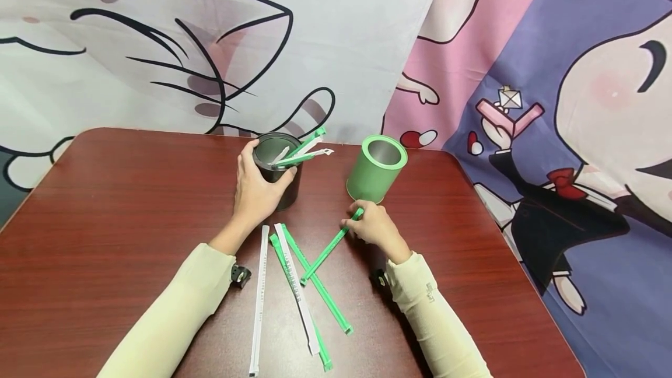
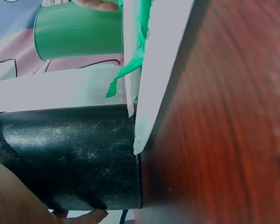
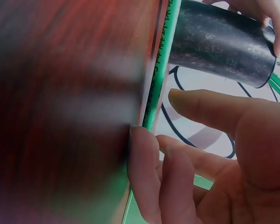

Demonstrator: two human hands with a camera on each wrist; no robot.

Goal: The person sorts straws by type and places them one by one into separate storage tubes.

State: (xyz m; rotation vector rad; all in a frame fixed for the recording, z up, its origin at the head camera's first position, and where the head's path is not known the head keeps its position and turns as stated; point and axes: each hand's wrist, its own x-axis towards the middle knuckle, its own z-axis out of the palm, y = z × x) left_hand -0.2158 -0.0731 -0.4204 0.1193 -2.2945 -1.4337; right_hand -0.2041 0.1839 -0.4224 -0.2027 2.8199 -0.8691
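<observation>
My left hand (image 1: 257,188) grips a black can (image 1: 290,193) around its side, thumb toward the front. Several green and white wrapped straws (image 1: 301,157) lean out of its mouth to the right. At right, my right hand (image 1: 377,225) is at the upper end of a green wrapped straw (image 1: 328,251), in front of a green can (image 1: 369,179). In the right wrist view its fingertips (image 3: 142,140) touch near that straw (image 3: 161,65), while the thumb stands apart from it. The straw's lower end crosses another green straw (image 1: 331,302).
Left of these, a white wrapped straw (image 1: 259,308) lies lengthwise on the brown table (image 1: 131,238). Another white straw (image 1: 299,293) overlaps a green one (image 1: 321,343). A cartoon-printed cloth (image 1: 341,34) hangs behind the table's far edge and along its right.
</observation>
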